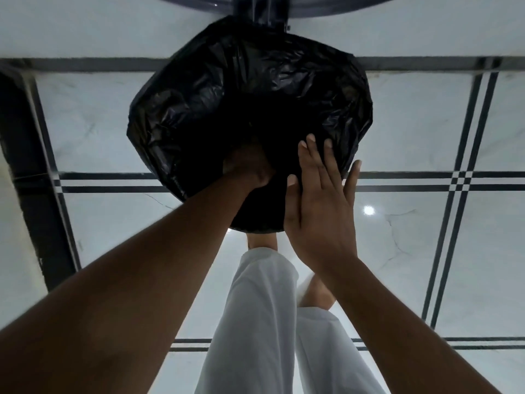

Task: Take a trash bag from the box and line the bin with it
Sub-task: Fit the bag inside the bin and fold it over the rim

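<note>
Nearest, the right hand lies open and flat against the trash bag at five o'clock on the bin's rim. The left hand, at seven o'clock, reaches inside; its grip cannot be told. The bag already drapes the bin, so press the plastic down evenly and keep the overhang snug all round.

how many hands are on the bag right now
2. The left hand is pushed down inside the black trash bag, partly hidden; the right hand lies flat, fingers spread, against its near right side.

Probably a home, glossy marble floor, black inlay lines
</note>
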`<state>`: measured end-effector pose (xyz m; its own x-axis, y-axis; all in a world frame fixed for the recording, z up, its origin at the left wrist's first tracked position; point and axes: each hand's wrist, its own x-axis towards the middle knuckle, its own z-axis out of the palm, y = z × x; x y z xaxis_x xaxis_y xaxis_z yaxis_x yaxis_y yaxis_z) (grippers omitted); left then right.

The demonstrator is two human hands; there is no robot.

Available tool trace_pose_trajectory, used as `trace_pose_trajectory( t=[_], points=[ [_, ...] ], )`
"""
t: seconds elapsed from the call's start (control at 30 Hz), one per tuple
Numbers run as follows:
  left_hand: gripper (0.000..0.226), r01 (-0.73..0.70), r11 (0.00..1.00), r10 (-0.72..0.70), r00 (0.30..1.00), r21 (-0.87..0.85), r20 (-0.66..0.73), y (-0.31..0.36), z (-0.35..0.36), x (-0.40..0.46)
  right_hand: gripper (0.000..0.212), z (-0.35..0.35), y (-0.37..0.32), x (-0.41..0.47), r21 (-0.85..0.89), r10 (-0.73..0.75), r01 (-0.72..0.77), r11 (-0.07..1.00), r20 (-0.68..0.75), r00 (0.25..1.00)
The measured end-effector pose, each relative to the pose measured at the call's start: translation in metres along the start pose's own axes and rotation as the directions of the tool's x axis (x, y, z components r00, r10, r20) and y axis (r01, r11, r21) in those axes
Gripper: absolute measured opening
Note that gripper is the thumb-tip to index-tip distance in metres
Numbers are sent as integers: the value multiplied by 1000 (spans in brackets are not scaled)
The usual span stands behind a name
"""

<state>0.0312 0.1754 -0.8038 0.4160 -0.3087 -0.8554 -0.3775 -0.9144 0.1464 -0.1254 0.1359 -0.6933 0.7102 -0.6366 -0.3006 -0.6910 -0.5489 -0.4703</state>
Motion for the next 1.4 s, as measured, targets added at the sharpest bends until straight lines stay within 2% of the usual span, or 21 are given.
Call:
trace_pose_trajectory(
  t=[0.1,0.2,0.3,0.37,0.4,0.47,0.57,0.63,0.67,0.73,0.8,0.87,0.97,1.07,1.13,1.2,1.27,1.4],
  points=[
    [70,-76,997,76,993,5,-88,4,-1,-25,54,-13,-5,-2,34,10,-10,999,-9,1000],
    [79,-191,981,194,975,38,-112,2,-3,-24,55,-13,-4,-3,40,6,-5,999,-14,1000],
    [95,-106,994,106,994,2,15,-2,5,5,55,-3,6,-4,59,10,-9,998,-18,1000],
    [117,-4,996,7,999,-91,39,-4,13,32,55,2,11,-5,67,11,-10,998,-24,1000],
    [119,21,991,-15,999,-132,45,-5,18,46,55,3,14,-6,70,3,-1,998,-26,1000],
    [113,33,990,-25,998,-140,61,-2,17,56,57,1,15,-8,87,-26,28,996,-26,999],
    [78,-37,998,39,999,-50,24,13,-6,16,59,-15,7,-9,120,-46,52,991,-51,998],
    [59,-111,994,110,993,-16,-30,18,-23,-28,58,-31,-2,-3,128,-35,45,991,-78,996],
    [51,-155,988,153,983,-20,-100,17,-28,-50,56,-36,-6,0,116,-29,39,992,-89,996],
    [43,-275,961,263,915,3,-305,9,-32,-89,55,-45,-13,12,82,-28,36,996,-98,995],
    [42,-328,940,332,824,89,-459,-4,-31,-114,56,-50,-18,25,48,-50,54,997,-74,996],
    [49,-308,935,353,771,175,-530,-17,-32,-123,59,-50,-22,39,-16,-75,75,997,-5,997],
    [68,-213,948,311,782,237,-540,-32,-48,-124,73,-51,-25,64,-118,-38,46,992,76,996],
    [71,-190,960,276,752,203,-598,-35,-72,-122,81,-58,-25,87,-140,80,-72,988,53,995],
    [68,-200,967,254,722,157,-643,-36,-87,-121,78,-62,-22,97,-73,151,-149,986,30,988],
    [67,-188,980,186,732,69,-656,-37,-103,-121,74,-65,-20,105,48,222,-225,973,62,973],
    [64,-174,983,109,781,-48,-615,-36,-118,-116,72,-67,-20,112,152,273,-295,943,153,950],
    [53,-176,923,21,911,-341,-413,-33,-145,-93,57,-68,-20,125,263,323,-394,881,274,906]
  ],
)
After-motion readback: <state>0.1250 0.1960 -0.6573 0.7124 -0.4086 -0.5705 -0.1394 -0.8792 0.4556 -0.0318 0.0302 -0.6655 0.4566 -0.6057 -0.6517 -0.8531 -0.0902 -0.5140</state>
